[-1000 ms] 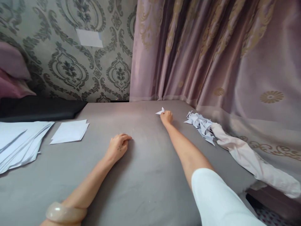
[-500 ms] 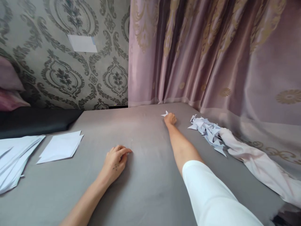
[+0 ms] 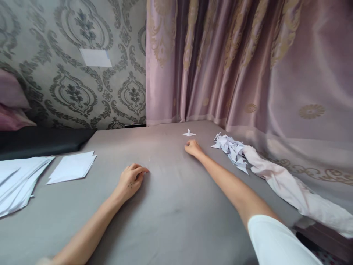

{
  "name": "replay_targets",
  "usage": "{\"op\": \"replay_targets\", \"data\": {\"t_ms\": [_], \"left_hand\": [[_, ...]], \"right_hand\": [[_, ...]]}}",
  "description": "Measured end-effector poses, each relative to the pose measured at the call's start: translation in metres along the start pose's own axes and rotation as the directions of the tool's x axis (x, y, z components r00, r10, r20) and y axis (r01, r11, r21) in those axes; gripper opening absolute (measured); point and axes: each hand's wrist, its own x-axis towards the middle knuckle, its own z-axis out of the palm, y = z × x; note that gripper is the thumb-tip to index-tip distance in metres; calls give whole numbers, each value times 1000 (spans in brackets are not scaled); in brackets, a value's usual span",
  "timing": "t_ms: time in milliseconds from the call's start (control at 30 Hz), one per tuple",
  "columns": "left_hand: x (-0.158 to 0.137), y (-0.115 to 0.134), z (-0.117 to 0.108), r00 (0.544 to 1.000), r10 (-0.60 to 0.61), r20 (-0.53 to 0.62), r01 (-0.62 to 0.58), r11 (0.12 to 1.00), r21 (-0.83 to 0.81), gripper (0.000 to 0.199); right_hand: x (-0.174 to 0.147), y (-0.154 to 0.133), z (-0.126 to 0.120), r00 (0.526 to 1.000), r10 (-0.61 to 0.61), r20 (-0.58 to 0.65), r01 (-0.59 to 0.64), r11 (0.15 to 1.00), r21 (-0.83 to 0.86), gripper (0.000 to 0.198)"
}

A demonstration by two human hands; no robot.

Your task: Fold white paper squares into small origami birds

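A white folded paper crane (image 3: 189, 133) stands by itself at the far end of the grey sheet (image 3: 171, 206). Just short of it is my right hand (image 3: 193, 148), apart from the crane, its fingers curled in with nothing showing in them. My left hand (image 3: 132, 179) rests on the sheet left of the middle, fingers bent and thumb against the forefinger; no object shows there. To the right of my right hand lies a heap of white folded paper cranes (image 3: 231, 147). Square white sheets of paper (image 3: 72, 167) lie in a small stack to the left.
Larger loose white papers (image 3: 22, 180) spread at the left edge, in front of a black cloth-like item (image 3: 44, 141). A pale bunched cloth (image 3: 286, 184) runs along the right side below the pink curtain (image 3: 215, 73). Patterned wallpaper (image 3: 74, 92) stands behind.
My right hand has let go of the paper crane and drawn back towards me, leaving it standing on the sheet. My left hand keeps its pose. The view has turned slightly right.
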Motion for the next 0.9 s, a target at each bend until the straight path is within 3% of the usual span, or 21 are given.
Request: {"op": "replay_targets", "data": {"t_ms": [133, 233, 367, 500, 600, 733, 900], "left_hand": [[-5, -2, 1, 993, -78, -84, 89, 987, 135, 38], [-9, -3, 3, 994, -84, -76, 96, 980, 173, 42], [-12, -3, 1, 999, -8, -54, 20, 975, 221, 45], [-10, -6, -9, 998, 36, 49, -45, 979, 198, 52], [-8, -13, -19, 993, 14, 119, -26, 994, 106, 52], [-6, -22, -30, 984, -83, 155, 107, 983, -151, 56], [-9, -26, -45, 931, -334, 146, 363, 818, -446, 61]], "right_hand": [[-68, -11, -4, 964, -237, 118, 234, 972, 37, 29], [-109, -24, -4, 914, -375, 156, 368, 927, 71, 31], [-137, -34, 2, 891, -435, 132, 427, 900, 85, 33], [-143, -31, 7, 892, -446, 70, 440, 894, 83, 33], [-144, -28, 8, 881, -469, 58, 465, 883, 66, 31], [-145, -28, 8, 874, -483, 52, 482, 876, 34, 29], [-147, -29, 7, 866, -499, 35, 499, 867, 2, 29]]}}
